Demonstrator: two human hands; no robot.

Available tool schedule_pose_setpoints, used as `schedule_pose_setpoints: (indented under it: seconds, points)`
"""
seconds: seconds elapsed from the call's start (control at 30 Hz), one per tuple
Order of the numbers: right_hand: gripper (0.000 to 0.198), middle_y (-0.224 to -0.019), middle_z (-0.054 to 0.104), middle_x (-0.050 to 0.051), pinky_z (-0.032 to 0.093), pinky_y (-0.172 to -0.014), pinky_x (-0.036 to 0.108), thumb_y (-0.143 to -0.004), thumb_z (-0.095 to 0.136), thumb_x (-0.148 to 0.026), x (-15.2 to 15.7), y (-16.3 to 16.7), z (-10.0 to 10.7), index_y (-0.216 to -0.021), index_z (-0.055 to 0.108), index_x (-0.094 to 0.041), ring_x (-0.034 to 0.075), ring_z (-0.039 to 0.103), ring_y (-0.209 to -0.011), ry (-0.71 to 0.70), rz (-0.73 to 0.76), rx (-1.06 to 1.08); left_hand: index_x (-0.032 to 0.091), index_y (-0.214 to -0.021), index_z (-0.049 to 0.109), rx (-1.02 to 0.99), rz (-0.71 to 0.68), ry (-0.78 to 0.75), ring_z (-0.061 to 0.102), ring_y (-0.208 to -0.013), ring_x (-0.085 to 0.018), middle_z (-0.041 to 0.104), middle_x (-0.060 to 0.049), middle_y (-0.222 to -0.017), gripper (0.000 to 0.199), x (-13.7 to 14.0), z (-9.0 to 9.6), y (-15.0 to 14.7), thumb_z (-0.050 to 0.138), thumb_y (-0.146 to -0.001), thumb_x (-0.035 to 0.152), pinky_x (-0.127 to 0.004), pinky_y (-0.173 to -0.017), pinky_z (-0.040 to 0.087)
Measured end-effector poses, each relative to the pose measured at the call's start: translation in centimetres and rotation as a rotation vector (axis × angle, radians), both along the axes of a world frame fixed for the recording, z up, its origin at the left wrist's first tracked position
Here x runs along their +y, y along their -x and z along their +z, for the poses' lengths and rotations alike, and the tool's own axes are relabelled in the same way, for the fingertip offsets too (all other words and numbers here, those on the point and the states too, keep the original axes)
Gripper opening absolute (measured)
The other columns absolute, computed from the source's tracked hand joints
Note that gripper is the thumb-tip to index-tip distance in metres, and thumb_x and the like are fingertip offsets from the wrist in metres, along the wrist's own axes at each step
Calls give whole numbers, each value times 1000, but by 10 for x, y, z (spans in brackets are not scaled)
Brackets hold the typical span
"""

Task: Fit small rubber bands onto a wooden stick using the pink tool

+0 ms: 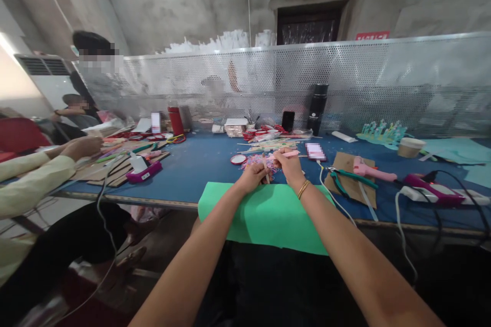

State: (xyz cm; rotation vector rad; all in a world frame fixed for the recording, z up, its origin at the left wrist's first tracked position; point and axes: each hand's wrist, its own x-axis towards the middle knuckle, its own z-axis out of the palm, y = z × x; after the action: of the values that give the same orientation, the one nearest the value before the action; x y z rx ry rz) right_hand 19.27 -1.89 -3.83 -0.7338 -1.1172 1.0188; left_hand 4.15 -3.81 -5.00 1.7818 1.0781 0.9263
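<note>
Both of my hands are close together above the front edge of the blue table point(210, 156). My left hand point(252, 176) is closed around a thin pale strip point(266, 167) that stands up between its fingers. Just to its right, my right hand point(288, 164) grips a slim pink pen-shaped tool point(292, 154), its tip pointing left toward the strip. A heap of fine pink and purple shreds point(250, 160) lies behind and partly under my hands. Beneath my forearms a green sheet point(268, 214) drapes over the table edge.
A tape roll point(238, 160), thin sticks point(268, 146) and a phone point(316, 152) lie near my hands. To the right are pliers point(345, 184), a pink glue gun point(372, 169), a purple power strip point(433, 190) and cables. A co-worker's hands point(82, 147) work at left.
</note>
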Motion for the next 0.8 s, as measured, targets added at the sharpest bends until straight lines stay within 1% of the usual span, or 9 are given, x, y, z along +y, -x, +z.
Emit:
schedule_pose_setpoints:
  seconds: [0.17, 0.33, 0.4, 0.53, 0.6, 0.7, 0.8]
  points:
    - [28, -52, 59, -3, 44, -46, 22, -66, 73, -42, 2, 0, -2, -60, 55, -20, 11, 53, -47, -14, 10, -48, 15, -77, 62, 16, -2, -4, 56, -57, -11, 70, -5, -73, 39, 0, -1, 1, 58, -86, 53, -23, -54, 41]
    - [28, -51, 58, -3, 45, -47, 24, -65, 73, -42, 3, -2, -1, -61, 55, -21, 12, 54, -48, 27, -94, 17, 15, -78, 61, 10, 8, 18, 56, -57, -11, 69, -4, -73, 39, 0, -1, 0, 58, -85, 53, -23, -55, 43]
    - [28, -51, 58, -3, 45, -47, 24, -64, 73, -42, 1, -2, -1, -61, 55, -21, 12, 54, -49, 21, -62, 28, 15, -78, 61, 14, 5, 13, 56, -57, -11, 69, -3, -71, 38, 0, -1, 0, 58, -86, 52, -24, -56, 44]
    - [30, -52, 59, -3, 45, -47, 23, -64, 75, -43, -1, 0, -1, -62, 55, -20, 11, 54, -47, 4, 48, -18, 16, -76, 60, 15, 4, -11, 55, -56, -11, 67, -2, -68, 36, 0, -1, -1, 57, -86, 50, -23, -56, 44]
    - [30, -51, 59, -3, 44, -46, 22, -64, 75, -43, -1, 0, -1, -62, 55, -20, 11, 53, -46, 4, 40, -22, 16, -76, 60, 17, 3, -11, 55, -55, -10, 67, -2, -68, 36, 0, -1, 0, 57, -86, 50, -23, -55, 44]
    - [28, -50, 58, -3, 45, -47, 22, -65, 73, -42, 0, -1, 0, -60, 55, -20, 11, 53, -46, 9, -23, -3, 16, -76, 61, 24, -5, -7, 55, -55, -10, 67, -2, -67, 37, 0, -1, 0, 57, -86, 51, -22, -55, 44]
    - [29, -52, 59, -3, 45, -47, 23, -66, 73, -43, 0, -2, 0, -61, 55, -21, 11, 54, -47, 7, -1, -32, 16, -77, 61, 27, -13, -14, 55, -56, -10, 67, -2, -68, 36, 0, 0, 0, 57, -86, 50, -23, -55, 44]
